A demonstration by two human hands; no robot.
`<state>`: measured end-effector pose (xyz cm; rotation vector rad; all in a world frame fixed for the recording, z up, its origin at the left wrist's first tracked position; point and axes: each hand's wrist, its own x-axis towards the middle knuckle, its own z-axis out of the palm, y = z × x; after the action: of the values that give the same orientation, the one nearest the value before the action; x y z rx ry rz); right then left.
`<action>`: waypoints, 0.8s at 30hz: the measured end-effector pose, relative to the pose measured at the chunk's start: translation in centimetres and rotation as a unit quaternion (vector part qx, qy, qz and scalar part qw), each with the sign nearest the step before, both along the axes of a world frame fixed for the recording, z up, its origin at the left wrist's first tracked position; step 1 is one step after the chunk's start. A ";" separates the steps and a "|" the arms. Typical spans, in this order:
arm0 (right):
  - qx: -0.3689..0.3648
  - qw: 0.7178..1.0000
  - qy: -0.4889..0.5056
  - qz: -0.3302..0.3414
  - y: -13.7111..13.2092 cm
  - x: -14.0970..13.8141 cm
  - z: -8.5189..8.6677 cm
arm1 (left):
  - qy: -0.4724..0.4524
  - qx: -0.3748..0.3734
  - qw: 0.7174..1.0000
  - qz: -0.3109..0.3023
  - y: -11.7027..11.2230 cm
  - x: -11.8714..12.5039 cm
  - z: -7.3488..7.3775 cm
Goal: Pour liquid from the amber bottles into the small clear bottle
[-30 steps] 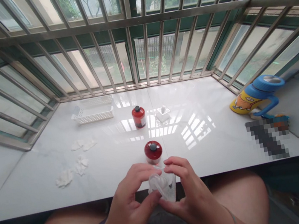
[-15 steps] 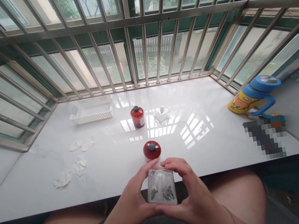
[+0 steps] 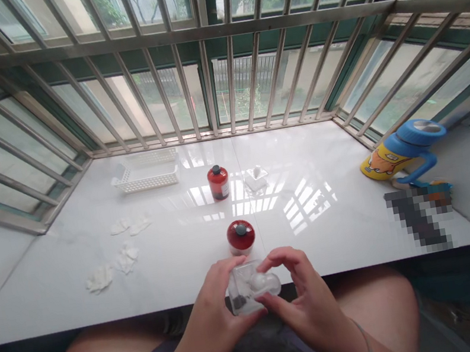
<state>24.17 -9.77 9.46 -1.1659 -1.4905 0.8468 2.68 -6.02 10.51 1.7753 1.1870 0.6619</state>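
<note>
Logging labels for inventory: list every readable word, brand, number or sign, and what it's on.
Readable text: none.
Farther red bottle: pale label, print too small to read.
Blue-and-yellow bottle: small marking by the cartoon, too small to read.
Dark pixelated item: masked, nothing legible.
Clear box in the left hand: no lettering discernible.

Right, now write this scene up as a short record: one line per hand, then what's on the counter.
Left hand: holds clear box with dark bits inside
Right hand: at clear rounded piece; grip unclear
Counter, middle: front red bottle, rear red bottle, small white knobbed object beside the rear one
Counter, left: white basket at back, crumpled white pieces nearer
Counter, right: blue-and-yellow bottle; pixelated item, unidentifiable
</note>
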 end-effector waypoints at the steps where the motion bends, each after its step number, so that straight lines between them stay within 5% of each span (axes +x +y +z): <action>1: 0.000 1.000 -0.006 -0.007 0.0 0.0 -0.1 | -0.002 0.011 1.000 0.000 -0.1 0.0 -0.1; 7: -0.049 0.995 0.057 0.068 -0.5 0.2 -0.5 | -0.004 0.021 1.000 0.023 -0.2 0.0 -0.1; 13: -0.018 0.998 0.055 0.004 -0.7 0.3 -0.8 | 0.005 0.025 0.999 0.044 -0.1 -0.1 0.2; 19: -0.034 0.994 0.070 0.082 -0.5 0.2 -0.3 | 0.002 0.037 0.999 0.034 -0.2 -0.1 0.1; 24: 0.000 0.996 0.083 0.025 -0.6 0.1 -0.5 | 0.004 0.046 0.998 0.032 -0.2 0.0 0.2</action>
<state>24.31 -10.32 8.99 -1.0366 -1.3877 0.9542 2.65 -6.18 10.70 1.8238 1.2401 0.7576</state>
